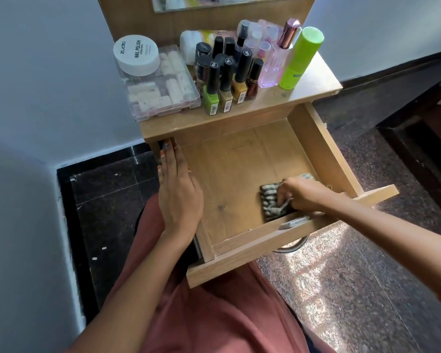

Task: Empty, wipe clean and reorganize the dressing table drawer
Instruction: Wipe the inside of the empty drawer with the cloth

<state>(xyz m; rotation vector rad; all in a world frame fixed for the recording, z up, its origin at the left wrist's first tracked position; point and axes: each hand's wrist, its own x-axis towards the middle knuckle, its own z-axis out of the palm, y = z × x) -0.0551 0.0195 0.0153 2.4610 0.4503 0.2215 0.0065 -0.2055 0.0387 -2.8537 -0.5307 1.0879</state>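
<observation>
As cloth looks soft and light, I'd bunch its middle; right hand clamps it, left hand flat on drawer rim

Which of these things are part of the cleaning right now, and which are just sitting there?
In use: drawer, pulled open; striped cloth, gripped by the right hand on the drawer floor; left hand, resting on the drawer's left wall.

Sitting by, on the table top: nail polish bottles, clear box, white jar, pink bottle, green can.
</observation>
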